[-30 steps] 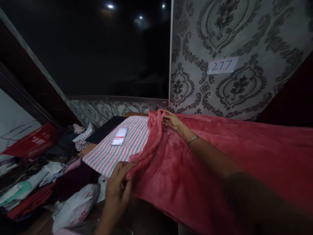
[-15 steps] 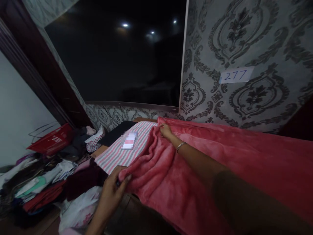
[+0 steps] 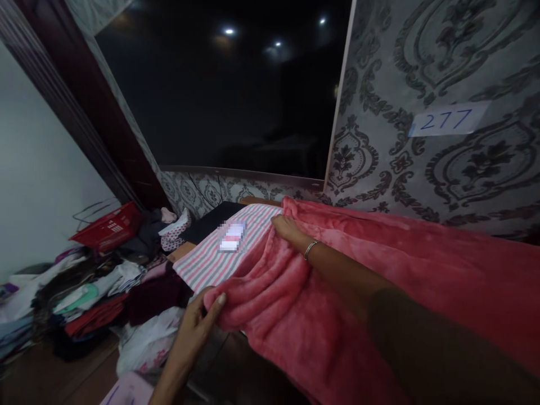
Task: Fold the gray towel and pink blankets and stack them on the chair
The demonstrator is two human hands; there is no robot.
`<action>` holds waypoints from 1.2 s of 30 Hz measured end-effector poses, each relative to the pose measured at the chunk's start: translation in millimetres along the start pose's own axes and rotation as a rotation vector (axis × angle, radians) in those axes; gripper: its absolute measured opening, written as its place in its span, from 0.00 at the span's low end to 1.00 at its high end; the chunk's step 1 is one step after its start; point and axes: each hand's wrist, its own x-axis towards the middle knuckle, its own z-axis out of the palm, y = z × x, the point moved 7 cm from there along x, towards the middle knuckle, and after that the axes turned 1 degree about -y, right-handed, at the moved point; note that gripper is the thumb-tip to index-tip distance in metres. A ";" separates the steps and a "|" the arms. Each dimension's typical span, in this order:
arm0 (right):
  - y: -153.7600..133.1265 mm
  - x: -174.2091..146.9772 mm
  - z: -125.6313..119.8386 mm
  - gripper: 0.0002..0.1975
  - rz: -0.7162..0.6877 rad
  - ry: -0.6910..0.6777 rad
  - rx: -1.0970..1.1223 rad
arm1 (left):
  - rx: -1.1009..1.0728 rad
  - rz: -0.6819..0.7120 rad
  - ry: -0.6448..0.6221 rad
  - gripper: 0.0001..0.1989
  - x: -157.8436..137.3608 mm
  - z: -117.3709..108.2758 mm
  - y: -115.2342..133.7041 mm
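A red plush blanket (image 3: pixel 337 292) lies spread over the table and hangs down its near side, with bunched folds along its left end. My left hand (image 3: pixel 200 318) pinches the near corner of that end, thumb on top. At the far side of the same end, my right hand (image 3: pixel 287 228), with a silver bracelet at the wrist, grips the blanket's edge; its fingertips are partly hidden. Just left of the folds, a striped pink, grey and white cloth (image 3: pixel 202 267) lies flat. On it rests a phone-like rectangle (image 3: pixel 233 236), blurred out.
A large dark television (image 3: pixel 219 101) hangs on the patterned wall, beside a paper marked 277 (image 3: pixel 449 119). On the floor at left are heaped clothes (image 3: pixel 99 309), a red basket (image 3: pixel 107 225) and a white plastic bag (image 3: pixel 147 340). A black flat item (image 3: pixel 215 219) lies behind the striped cloth.
The view has swung slightly left, so the scene sits further right. My right hand has drawn a little toward me along the blanket's edge; my left hand keeps its hold on the corner.
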 end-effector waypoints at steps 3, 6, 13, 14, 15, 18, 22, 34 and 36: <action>8.7 13.1 -21.0 0.15 0.096 0.090 0.038 | -0.098 -0.079 0.117 0.29 3.3 -10.1 -10.0; 18.6 30.7 -46.0 0.18 0.171 0.218 0.124 | -0.102 -0.059 0.269 0.31 10.4 -24.9 -9.9; 45.3 58.5 -37.8 0.18 0.260 0.281 0.296 | -0.047 -0.073 0.341 0.30 43.9 -27.6 -30.3; 48.4 58.5 -28.0 0.17 0.250 0.238 0.296 | -0.039 -0.112 0.332 0.30 47.4 -24.7 -40.1; 51.6 56.9 -17.9 0.16 0.238 0.195 0.294 | -0.031 -0.152 0.328 0.30 49.4 -22.2 -50.4; 66.6 44.6 6.6 0.13 0.236 0.095 0.275 | -0.061 -0.234 0.346 0.30 47.8 -18.5 -75.5; 94.3 30.2 21.4 0.17 0.286 0.026 0.208 | -0.225 -0.272 0.279 0.32 40.5 -15.4 -88.1; 83.4 27.3 -25.2 0.19 0.246 0.241 0.026 | -0.431 -0.222 0.131 0.21 26.3 -13.0 -72.9; 83.5 34.0 -32.2 0.19 0.246 0.281 0.060 | -0.463 -0.189 0.206 0.21 31.5 -20.0 -71.9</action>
